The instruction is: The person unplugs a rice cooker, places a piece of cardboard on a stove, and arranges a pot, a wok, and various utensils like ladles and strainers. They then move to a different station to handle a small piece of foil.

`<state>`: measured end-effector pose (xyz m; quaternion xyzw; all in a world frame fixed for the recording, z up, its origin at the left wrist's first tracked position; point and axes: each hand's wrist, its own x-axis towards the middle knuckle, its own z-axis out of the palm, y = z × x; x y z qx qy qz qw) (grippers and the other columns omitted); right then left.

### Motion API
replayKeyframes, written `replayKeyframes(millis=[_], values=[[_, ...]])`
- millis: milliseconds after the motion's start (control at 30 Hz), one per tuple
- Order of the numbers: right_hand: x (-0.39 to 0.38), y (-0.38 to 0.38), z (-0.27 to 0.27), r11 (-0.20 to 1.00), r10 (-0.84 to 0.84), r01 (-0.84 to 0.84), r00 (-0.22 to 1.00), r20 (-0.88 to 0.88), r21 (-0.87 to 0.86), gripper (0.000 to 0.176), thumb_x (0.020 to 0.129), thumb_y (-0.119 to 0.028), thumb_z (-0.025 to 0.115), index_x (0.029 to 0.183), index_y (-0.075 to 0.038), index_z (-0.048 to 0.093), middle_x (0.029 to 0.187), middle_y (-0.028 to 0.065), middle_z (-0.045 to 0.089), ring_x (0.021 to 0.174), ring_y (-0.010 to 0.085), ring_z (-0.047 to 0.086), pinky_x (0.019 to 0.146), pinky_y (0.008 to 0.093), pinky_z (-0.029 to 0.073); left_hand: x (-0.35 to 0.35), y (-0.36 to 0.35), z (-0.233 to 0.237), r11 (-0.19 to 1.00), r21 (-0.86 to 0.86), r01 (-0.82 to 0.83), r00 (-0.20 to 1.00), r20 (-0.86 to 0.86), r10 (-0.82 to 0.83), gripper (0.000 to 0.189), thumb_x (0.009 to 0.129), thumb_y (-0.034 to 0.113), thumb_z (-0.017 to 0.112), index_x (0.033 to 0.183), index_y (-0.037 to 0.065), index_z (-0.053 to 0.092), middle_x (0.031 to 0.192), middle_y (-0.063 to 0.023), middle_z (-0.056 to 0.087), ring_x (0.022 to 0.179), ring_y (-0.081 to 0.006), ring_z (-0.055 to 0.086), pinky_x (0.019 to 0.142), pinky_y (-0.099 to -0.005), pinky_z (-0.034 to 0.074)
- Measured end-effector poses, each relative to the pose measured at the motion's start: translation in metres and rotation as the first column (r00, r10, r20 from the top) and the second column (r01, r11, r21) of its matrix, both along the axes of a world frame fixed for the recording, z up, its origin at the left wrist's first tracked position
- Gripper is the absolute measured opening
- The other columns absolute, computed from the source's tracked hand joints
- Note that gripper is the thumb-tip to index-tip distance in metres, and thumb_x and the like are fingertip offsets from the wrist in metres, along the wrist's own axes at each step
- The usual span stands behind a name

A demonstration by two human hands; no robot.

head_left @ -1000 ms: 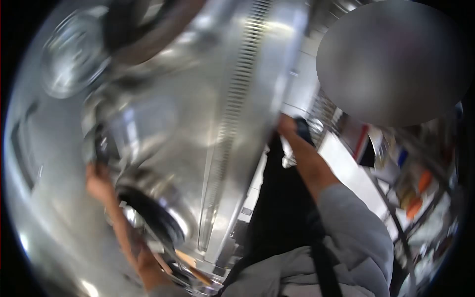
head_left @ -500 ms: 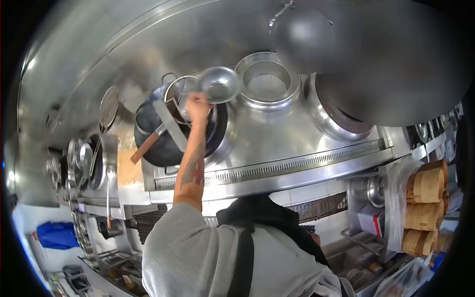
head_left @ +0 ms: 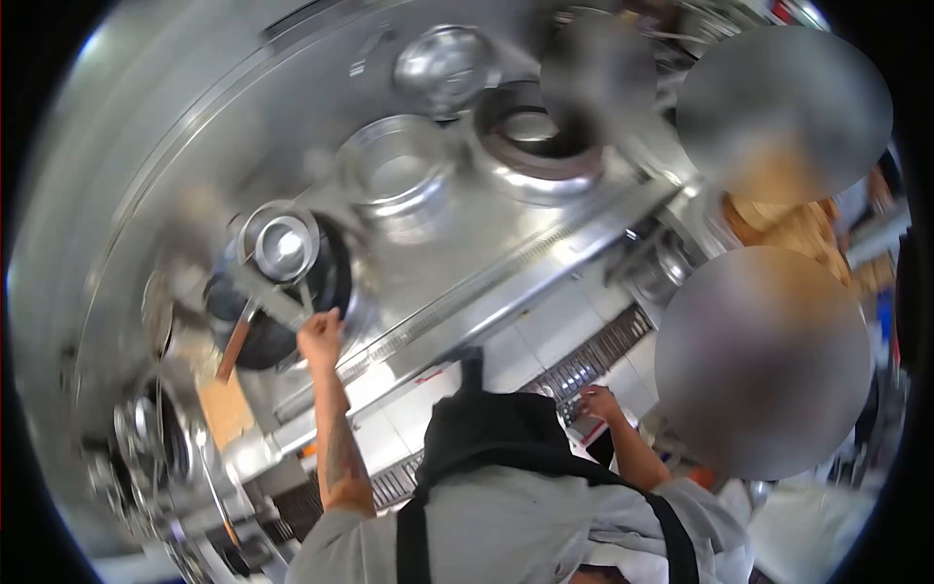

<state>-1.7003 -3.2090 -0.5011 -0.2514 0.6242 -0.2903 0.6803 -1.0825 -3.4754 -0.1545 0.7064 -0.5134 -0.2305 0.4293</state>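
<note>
At lower left, a black wok (head_left: pixel 336 258) sits on the steel range. On it rests a metal ring-shaped strainer or pot (head_left: pixel 255 224), with the round bowl of a ladle (head_left: pixel 285 248) inside its rim. My left hand (head_left: pixel 321 338) is closed at the near end of the ladle's handle, though motion blur softens the contact. A flat pale bar crosses beside it, and a wooden handle (head_left: pixel 233 350) sticks out over the wok's front edge. Low at my right side, beyond the range edge, my right hand (head_left: pixel 598 401) hangs with loosely spread fingers and nothing visible in it.
A steel pot (head_left: pixel 394 175) stands mid-range, with another wok burner (head_left: pixel 545 180) to its right and a shiny steel basin (head_left: pixel 448 68) behind. A wooden board (head_left: pixel 226 414) lies left of the wok. Ladles and strainers crowd the far left. Two blurred round patches cover the right side.
The view has swung right. My left hand has come down from beside a steel bowl to the ladle's handle. My right hand has come into view.
</note>
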Motion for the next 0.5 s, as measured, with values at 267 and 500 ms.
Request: replayKeyframes(millis=[267, 500], values=[[0.017, 0.134, 0.080, 0.815, 0.505, -0.243, 0.742, -0.440, 0.526, 0.033, 0.095, -0.030, 0.058, 0.104, -0.003, 0.073, 0.084, 0.0133, 0.074, 0.071, 0.0251, 0.074, 0.060, 0.0452, 0.058, 0.047, -0.130, -0.010, 0.981, 0.002, 0.195, 0.845, 0.507, -0.169, 0.033, 0.093, 0.029, 0.070, 0.104, -0.003, 0.071, 0.097, -0.0234, 0.072, 0.087, -0.0344, 0.070, 0.077, -0.0399, 0.055], [0.016, 0.107, 0.063, 0.857, 0.372, -0.474, 0.294, -0.880, 0.204, 0.023, 0.085, -0.025, 0.055, 0.091, -0.011, 0.072, 0.088, 0.0116, 0.071, 0.089, 0.0319, 0.069, 0.078, 0.0436, 0.056, 0.092, -0.221, -0.063, 0.992, -0.109, -0.057, 0.423, 0.898, 0.123, 0.031, 0.090, 0.033, 0.067, 0.100, 0.004, 0.074, 0.094, -0.0130, 0.073, 0.084, -0.0271, 0.071, 0.071, -0.0391, 0.056]])
